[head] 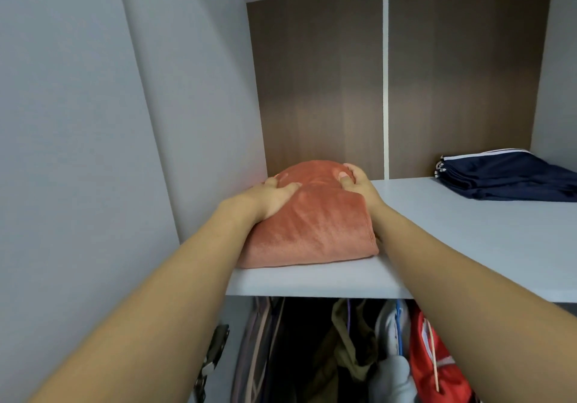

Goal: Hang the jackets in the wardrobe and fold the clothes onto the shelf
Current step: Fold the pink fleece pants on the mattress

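Item: folded towel, salmon-pink, plush nap with fine ribbing, thick rounded bundle with a stitched hem along its right edge. Location: on the wardrobe shelf, far left, close to the grey side wall.

Grip: left hand curls over the bundle's left top; right hand clasps its right side, thumb pressing into the pile. Both hold the towel.

Step in hand, as judged: seating the bundle. Best done by sliding it back square to the wall, pressing down evenly so the soft layers do not spring open, then letting go with both hands together.

Also held: folded navy garment, smooth, white stripes, flat stack, well apart at the right. Below the shelf: hanging jackets, red, olive, pale grey.
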